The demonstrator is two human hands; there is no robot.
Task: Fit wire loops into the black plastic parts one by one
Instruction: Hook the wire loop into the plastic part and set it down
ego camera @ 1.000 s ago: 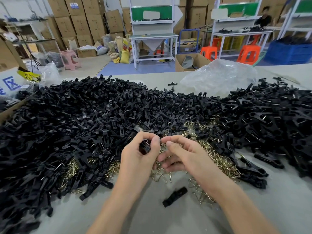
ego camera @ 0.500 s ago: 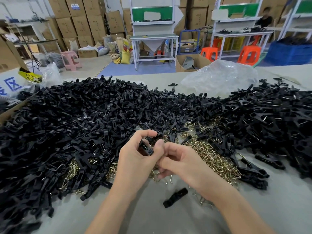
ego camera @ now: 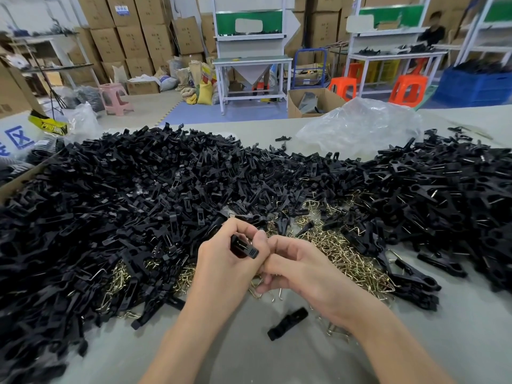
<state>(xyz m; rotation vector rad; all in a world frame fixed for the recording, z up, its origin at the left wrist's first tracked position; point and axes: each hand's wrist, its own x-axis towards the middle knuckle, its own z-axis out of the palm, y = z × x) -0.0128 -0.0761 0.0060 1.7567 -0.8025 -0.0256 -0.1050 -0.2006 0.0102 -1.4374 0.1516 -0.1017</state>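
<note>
Our left hand (ego camera: 230,261) grips one black part (ego camera: 243,246) above the table (ego camera: 471,342); our right hand (ego camera: 302,273) curls against it, perhaps pinching a loop, we cannot tell; fitted parts (ego camera: 443,195) heap at right; a larger heap (ego camera: 124,206) and loose loops (ego camera: 340,253) remain.

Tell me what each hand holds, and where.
Left hand pinches a black plastic part around its middle. Right hand meets it with curled fingers; what that grip holds, if anything, cannot be told.
</note>
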